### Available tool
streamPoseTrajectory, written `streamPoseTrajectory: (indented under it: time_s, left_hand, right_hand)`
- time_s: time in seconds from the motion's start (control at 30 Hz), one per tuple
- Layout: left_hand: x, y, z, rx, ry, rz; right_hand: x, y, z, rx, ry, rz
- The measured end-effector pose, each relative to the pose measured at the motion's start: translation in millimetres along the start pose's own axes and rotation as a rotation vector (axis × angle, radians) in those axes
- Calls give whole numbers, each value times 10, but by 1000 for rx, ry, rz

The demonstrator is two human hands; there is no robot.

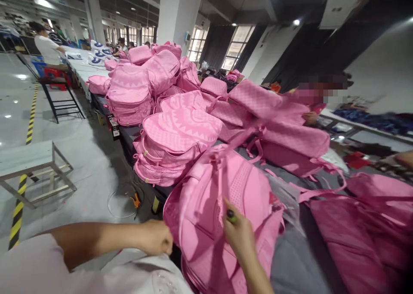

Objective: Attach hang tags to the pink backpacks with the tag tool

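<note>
A pink backpack point(200, 190) lies in front of me with its padded back panel and shoulder straps facing up. My right hand point(240, 231) is closed over the panel, around a small tool with a black and green handle point(231, 216); its working end is hidden. A blurred pink strap point(225, 177) runs up from the fingertips of that hand. At the backpack's left edge, my left hand point(158, 238) is curled into a fist; whatever it grips is hidden.
Stacked pink backpacks point(180, 130) fill the table beyond. More pink bags point(364, 225) lie at right, near a clear plastic bag point(285, 199). A co-worker point(312, 100) stands across the table. Left are a stool point(32, 160), a black chair point(60, 96) and a cable with an orange clip point(135, 200) on the floor.
</note>
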State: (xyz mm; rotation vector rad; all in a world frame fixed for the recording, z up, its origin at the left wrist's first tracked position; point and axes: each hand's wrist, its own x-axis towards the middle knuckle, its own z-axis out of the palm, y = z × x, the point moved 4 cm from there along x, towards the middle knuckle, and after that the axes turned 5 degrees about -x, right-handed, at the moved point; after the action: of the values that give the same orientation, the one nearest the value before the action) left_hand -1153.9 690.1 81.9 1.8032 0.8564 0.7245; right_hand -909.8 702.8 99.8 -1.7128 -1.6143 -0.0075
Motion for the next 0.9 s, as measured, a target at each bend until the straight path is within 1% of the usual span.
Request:
streamPoseTrajectory:
  time_s: [0.03,0.07,0.1,0.13,0.17,0.23,0.27,0.33,0.4,0.47,0.53,0.6,0.63,0.7,0.73,0.77,0.83,0.87,0.9]
  left_hand:
    - [20,100,-62,85,-3,38]
    - [98,222,-103,133,7,92]
    - [233,348,-112,153,15,153]
    - [416,467,-78,189,6,227]
    - [633,566,-1,232,-27,312]
    - [1113,665,243,340,-134,483]
    - [1349,654,380,443,-174,557]
    - [1758,510,614,671,-216,659]
    - [2021,262,745,816,-236,701]
    - [2095,-3,773,854,-267,718]
    - [2024,-209,721,894,-266,732]
    - [1893,-307,635,964,-228,778]
    - [1836,-309,599,1001,-201,813]
    - [1794,-228,586,1053,-178,878]
    - [1822,-148,625,1056,-196,904]
    - [1883,-44,702,1046,-229,932]
    - [2087,203,965,1014,-348,988]
    - [2217,327,1135,1000,-419,1012]
    - [2356,428,1319,1003,-512,1008]
  right_hand:
    - [-46,-90,222,-7,-49,-28]
    - [-119,-192,400,-5,-98,-51]
    - [-207,-311,545,4,-186,-111]
    - [-303,-431,648,33,-299,-186]
    - [-380,-513,682,46,-346,-204]
    - [-482,-592,627,63,-412,-207]
    - [-504,-570,546,71,-413,-159]
    - [-508,-412,322,91,-366,31]
    - [-505,-134,66,66,-276,308]
    - [-547,176,-162,-2,-234,572]
    - [-654,456,-356,-62,-246,757]
    - [-827,697,-518,-40,-254,904]
    - [-926,798,-574,18,-256,970]
    - [-1103,954,-622,222,-233,1101]
    - [-1154,1001,-617,345,-188,1139]
    - [-1175,1028,-598,453,-126,1148]
    - [-1150,1015,-530,599,18,1097]
    - [-1124,972,-484,643,80,1053]
    - [-1099,907,-438,652,138,996]
